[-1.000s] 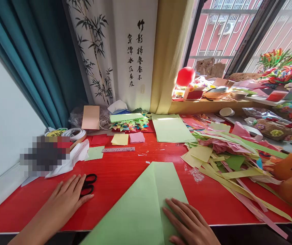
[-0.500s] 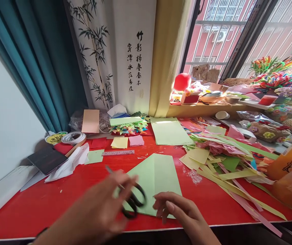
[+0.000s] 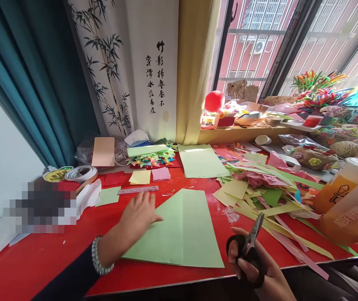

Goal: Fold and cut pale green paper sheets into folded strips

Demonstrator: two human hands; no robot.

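My right hand (image 3: 260, 267) grips black-handled scissors (image 3: 250, 244) at the table's front edge, fingers in the loops and the blades pointing up and away. Stretched out over the table, my left hand (image 3: 139, 213) has its fingers extended and thumb apart. Its fingertips reach the pink speckled ruler (image 3: 150, 189); I cannot tell whether they touch it. Beneath and beside that hand lies a large light green paper (image 3: 194, 230) with a crease down it and a slanted upper left edge. A small green paper square (image 3: 110, 195) lies left of the ruler.
Paper strips and scraps (image 3: 269, 200) are heaped at the right, near two orange drink cups (image 3: 351, 209). Green sheets (image 3: 200, 161) lie at the back. Yellow (image 3: 140, 177) and pink paper squares (image 3: 161, 174) sit behind the ruler. A white tape roll (image 3: 81, 173) is at the left.
The scissors have passed from my left hand to my right hand, which has moved right, off the green paper. My left hand has reached forward to the ruler.
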